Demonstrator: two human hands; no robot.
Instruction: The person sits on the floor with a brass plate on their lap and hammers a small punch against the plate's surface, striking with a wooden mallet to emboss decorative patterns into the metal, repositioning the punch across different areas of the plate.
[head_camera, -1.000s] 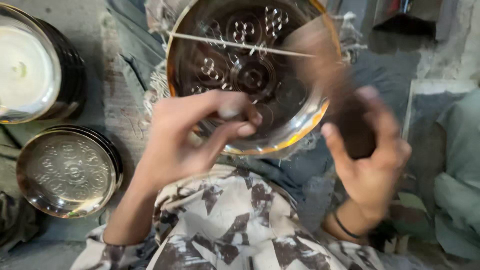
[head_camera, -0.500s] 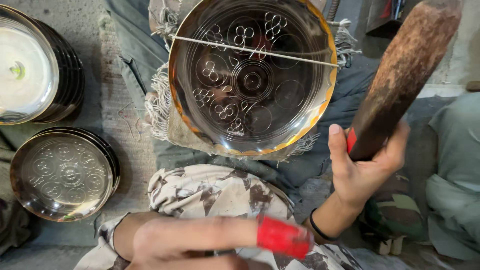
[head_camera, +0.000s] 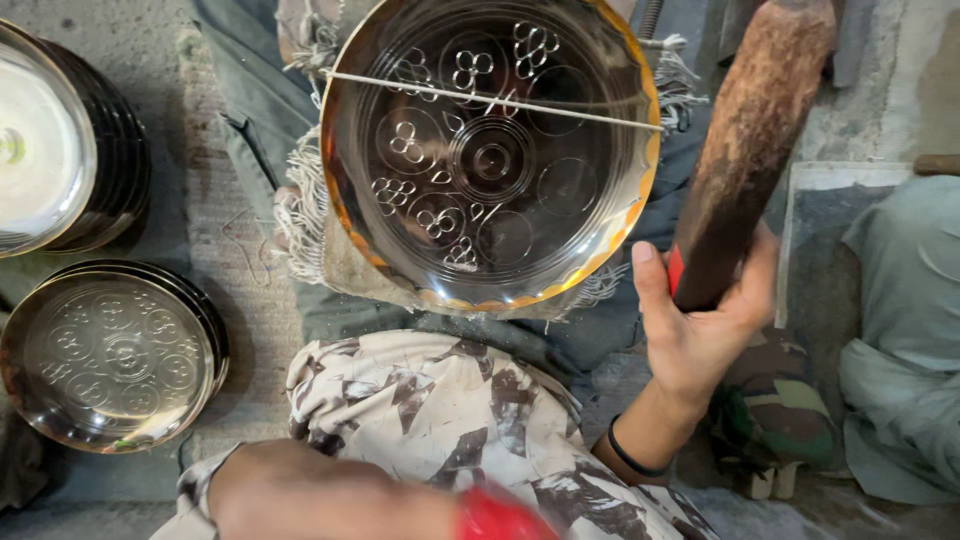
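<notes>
The right hand (head_camera: 700, 320) has its fingers clamped round a thick brown wooden mallet (head_camera: 745, 150), raised just right of the round engraved brass plate (head_camera: 490, 160) resting on the lap. A thin cord (head_camera: 480, 98) crosses the plate. Left of the plate sit two stacks of metal plates (head_camera: 105, 355). The left hand is out of view.

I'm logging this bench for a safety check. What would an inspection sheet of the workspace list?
Surface: grey mat on the floor.
Job's things: engraved metal plate on a frayed cloth, thin rod across it; wooden mallet.
Clutter: two plate stacks at one side.
Hands: right hand grips the mallet; left hand blurred, its grip unclear.
Cables: nothing seen.
Surroundings: another person's clothed legs.
</notes>
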